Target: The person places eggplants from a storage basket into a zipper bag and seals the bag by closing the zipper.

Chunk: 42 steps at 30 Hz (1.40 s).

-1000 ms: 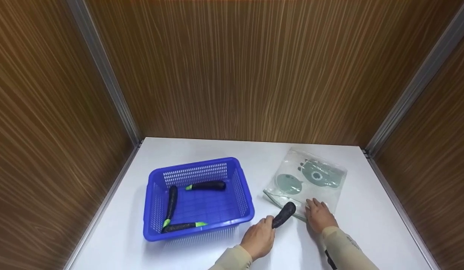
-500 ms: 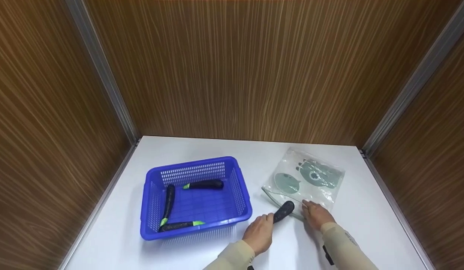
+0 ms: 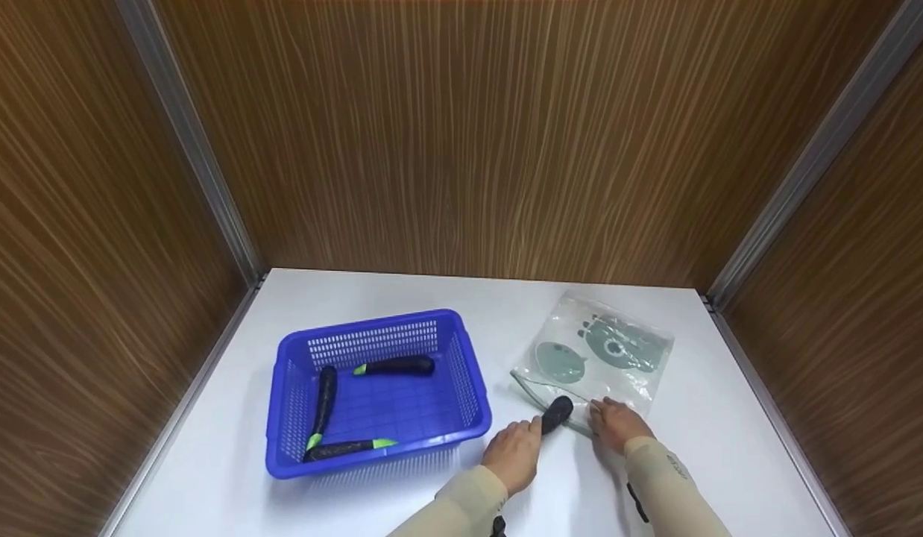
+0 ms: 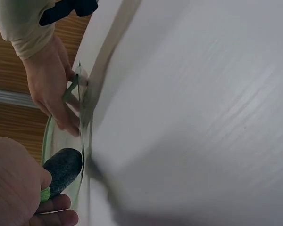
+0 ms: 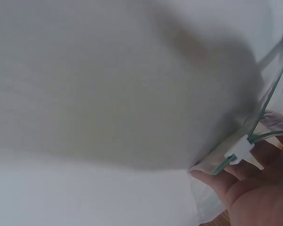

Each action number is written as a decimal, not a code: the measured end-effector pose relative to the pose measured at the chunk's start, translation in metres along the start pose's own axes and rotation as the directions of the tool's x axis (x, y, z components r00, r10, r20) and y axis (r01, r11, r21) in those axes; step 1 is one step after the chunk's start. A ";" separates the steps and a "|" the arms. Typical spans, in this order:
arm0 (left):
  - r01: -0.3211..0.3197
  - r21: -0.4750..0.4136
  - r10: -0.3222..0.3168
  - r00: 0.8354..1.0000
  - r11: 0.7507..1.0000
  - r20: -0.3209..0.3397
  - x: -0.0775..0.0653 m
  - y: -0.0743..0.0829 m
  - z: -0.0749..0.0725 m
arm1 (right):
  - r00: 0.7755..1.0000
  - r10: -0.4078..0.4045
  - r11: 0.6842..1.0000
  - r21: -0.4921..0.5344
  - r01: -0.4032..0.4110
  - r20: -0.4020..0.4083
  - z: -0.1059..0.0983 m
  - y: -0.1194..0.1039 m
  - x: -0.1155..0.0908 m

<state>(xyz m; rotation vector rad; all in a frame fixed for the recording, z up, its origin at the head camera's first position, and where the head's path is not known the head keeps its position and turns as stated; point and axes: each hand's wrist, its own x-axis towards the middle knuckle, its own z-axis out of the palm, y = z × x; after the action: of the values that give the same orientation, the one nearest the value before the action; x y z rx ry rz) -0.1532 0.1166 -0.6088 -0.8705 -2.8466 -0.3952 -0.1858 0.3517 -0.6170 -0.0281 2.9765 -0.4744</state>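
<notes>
My left hand (image 3: 514,455) grips a dark eggplant (image 3: 557,414) near its green stem end, which shows in the left wrist view. The eggplant's rounded end points away from me and overlaps the green-edged mouth of a clear zip bag (image 3: 560,363). This bag lies flat, printed with green cartoon shapes. At the right part of its mouth, my right hand (image 3: 619,424) holds the edge, with the layers parted there. A white slider (image 5: 239,149) on the green zip sits by the fingers in the right wrist view.
A blue perforated basket (image 3: 379,322) stands to the left on the white table (image 3: 499,313). Inside are three more eggplants: one at the back (image 3: 398,365), one along the left side (image 3: 324,399), one at the front (image 3: 346,449). Wood-patterned panels (image 3: 461,149) enclose the table's back and sides.
My right fingers have shifted slightly toward the bag's mouth, which gapes a little wider. The eggplant's end has dipped slightly at the mouth. The whole head view has drifted a little.
</notes>
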 end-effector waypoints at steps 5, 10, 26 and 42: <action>-0.024 0.042 0.025 0.999 0.999 -0.033 0.003 0.000 0.002 | 0.999 0.027 0.999 -0.026 -0.026 0.023 0.002 -0.002 0.001; -0.039 0.049 0.041 0.998 0.998 -0.049 0.008 0.003 0.002 | 0.996 0.077 0.997 -0.013 -0.076 0.040 0.002 -0.004 0.001; -0.064 0.175 0.060 0.998 0.983 0.026 0.028 0.013 0.012 | 0.998 0.062 0.998 -0.016 -0.061 0.031 0.002 -0.004 0.001; -0.011 0.253 -0.004 0.998 0.967 0.056 0.057 0.019 0.020 | 0.999 0.030 0.999 -0.013 -0.029 0.036 0.000 0.002 0.004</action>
<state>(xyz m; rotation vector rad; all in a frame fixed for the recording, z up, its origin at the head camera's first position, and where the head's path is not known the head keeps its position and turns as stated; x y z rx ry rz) -0.1905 0.1673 -0.6119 -0.8472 -2.8602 -0.0029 -0.1892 0.3531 -0.6181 0.0056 2.9399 -0.4468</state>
